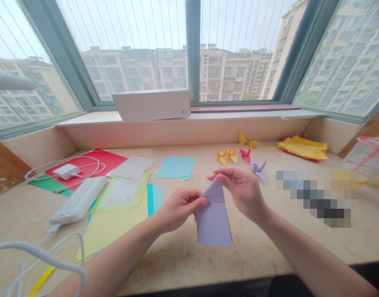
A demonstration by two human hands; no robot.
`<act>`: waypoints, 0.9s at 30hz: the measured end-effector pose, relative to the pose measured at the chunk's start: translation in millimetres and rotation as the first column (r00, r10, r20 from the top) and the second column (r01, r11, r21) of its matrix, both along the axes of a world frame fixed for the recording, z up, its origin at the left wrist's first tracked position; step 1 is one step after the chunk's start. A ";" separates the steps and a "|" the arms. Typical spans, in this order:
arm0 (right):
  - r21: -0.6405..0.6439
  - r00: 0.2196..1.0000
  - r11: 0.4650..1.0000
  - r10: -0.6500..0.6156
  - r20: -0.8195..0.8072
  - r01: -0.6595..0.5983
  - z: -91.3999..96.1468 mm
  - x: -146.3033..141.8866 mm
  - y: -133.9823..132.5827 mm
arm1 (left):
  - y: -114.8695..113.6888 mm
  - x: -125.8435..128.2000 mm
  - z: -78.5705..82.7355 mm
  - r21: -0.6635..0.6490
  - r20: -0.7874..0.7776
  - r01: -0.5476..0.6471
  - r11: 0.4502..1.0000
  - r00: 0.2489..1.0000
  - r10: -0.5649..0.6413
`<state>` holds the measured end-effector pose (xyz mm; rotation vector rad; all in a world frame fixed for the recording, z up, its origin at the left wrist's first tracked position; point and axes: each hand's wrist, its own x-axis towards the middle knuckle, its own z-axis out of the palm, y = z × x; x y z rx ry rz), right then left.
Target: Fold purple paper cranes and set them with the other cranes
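Observation:
A folded sheet of lavender origami paper (214,225) is held up above the stone counter, its top narrowing to a point and a crease running across it. My left hand (183,208) pinches its left edge near the crease, thumb on the front face. At the upper tip, my right hand (241,192) grips the paper between thumb and fingers. Just beyond the right hand stand finished paper cranes: a lavender one (259,168), a red one (245,155) and several yellow ones (222,156).
Blue square paper (175,167) lies behind my left hand. On the left are a white power bank (78,200), a charger (66,171), looping cables and coloured sheets. Yellow paper (302,147) is stacked at the back right, near a clear cup (367,154). A white box (152,105) rests on the sill.

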<state>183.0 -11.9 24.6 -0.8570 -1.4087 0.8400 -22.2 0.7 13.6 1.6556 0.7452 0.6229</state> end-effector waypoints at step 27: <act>-0.168 0.990 0.976 0.144 0.002 -0.142 11.6 7.0 2.2 | 0.1 -1.1 3.0 0.072 0.003 -0.023 0.997 1.000 0.023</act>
